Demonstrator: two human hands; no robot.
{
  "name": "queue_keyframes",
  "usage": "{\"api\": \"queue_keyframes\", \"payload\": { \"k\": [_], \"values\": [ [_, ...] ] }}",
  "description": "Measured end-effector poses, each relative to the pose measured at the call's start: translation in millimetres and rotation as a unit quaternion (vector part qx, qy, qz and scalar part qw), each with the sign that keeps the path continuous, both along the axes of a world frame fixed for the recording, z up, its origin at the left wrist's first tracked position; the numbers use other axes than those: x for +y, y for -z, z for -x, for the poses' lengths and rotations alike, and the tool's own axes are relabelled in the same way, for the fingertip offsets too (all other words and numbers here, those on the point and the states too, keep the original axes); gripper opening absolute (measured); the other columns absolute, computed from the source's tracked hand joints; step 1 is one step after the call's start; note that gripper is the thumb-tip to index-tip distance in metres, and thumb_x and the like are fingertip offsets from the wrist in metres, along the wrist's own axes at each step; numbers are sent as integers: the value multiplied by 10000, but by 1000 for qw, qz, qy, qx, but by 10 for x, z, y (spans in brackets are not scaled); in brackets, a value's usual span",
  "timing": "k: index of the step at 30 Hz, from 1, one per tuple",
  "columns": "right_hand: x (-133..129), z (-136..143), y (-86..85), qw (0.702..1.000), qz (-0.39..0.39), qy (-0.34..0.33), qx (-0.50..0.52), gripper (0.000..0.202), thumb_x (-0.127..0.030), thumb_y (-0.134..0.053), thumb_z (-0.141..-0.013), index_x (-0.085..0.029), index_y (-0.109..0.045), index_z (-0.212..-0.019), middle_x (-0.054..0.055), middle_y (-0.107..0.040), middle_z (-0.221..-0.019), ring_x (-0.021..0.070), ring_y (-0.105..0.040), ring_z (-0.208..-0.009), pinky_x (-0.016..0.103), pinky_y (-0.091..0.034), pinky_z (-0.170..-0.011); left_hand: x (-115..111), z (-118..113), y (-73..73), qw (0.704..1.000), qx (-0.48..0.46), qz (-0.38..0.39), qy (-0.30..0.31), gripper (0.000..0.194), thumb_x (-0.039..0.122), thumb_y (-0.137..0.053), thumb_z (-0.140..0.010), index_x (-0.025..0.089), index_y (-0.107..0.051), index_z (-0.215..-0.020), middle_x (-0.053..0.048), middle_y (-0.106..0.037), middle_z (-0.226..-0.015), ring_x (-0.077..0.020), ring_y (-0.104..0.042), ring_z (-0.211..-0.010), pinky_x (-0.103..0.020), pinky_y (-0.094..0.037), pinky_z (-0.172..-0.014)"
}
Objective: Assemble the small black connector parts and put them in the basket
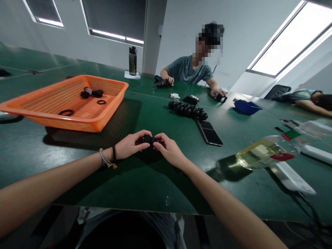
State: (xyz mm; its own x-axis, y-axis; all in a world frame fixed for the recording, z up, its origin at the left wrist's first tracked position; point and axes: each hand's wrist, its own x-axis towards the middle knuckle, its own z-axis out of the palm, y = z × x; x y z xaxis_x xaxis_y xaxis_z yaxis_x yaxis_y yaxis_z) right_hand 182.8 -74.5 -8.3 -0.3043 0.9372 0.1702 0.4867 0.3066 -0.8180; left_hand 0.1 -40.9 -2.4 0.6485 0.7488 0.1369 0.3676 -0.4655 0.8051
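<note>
Low over the green surface, a small black cylindrical part sits pinched between the left fingers and the right fingers. It looks to me like moulded plastic, so I'd expect it to be light and stiff, hardly fragile, though its smooth dark skin could slip a little under a dry thumb. The sensible hold, I'd say, is on opposite sides of its round wall, thumb facing forefinger. As for where it lies, the left fingers close on its bulkier end, forefinger over the far side and thumb along the near side. The right fingers clasp the other end, their tips close to the left ones. Whether that end is a separate piece I can't make out from here, as it half hides behind the fingertips. The orange basket stands off to the left, well apart from the fingers, and a smartphone lies out beyond the right fingers, next to a cluster of black round parts
</note>
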Motion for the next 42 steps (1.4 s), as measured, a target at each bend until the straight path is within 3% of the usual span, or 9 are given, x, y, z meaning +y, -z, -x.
{"api": "queue_keyframes", "payload": {
  "k": [13, 42],
  "values": [
    [-6, -15, 17, 999, -25, -12, 27, 222, -236, -515, -745, -193, -430, -946, -24, -514, -738, 114, -499, -665, 259, -399, -633, -4, -8, 1, 998, -39, 39, -1, 301, 347, -484, -763, 182, -444, -1012, 36, -475, -721, -91, -490, -551, -204, -405, -519],
    [-10, 0, -7, 999, -22, 8, -36, 181, -250, -476, -785, -170, -454, -945, -12, -525, -727, 114, -487, -630, 244, -370, -600, -6, -20, -3, 998, -33, 45, -9, 312, 348, -488, -745, 181, -442, -1005, 30, -475, -740, -100, -494, -563, -215, -411, -523]
  ]
}}
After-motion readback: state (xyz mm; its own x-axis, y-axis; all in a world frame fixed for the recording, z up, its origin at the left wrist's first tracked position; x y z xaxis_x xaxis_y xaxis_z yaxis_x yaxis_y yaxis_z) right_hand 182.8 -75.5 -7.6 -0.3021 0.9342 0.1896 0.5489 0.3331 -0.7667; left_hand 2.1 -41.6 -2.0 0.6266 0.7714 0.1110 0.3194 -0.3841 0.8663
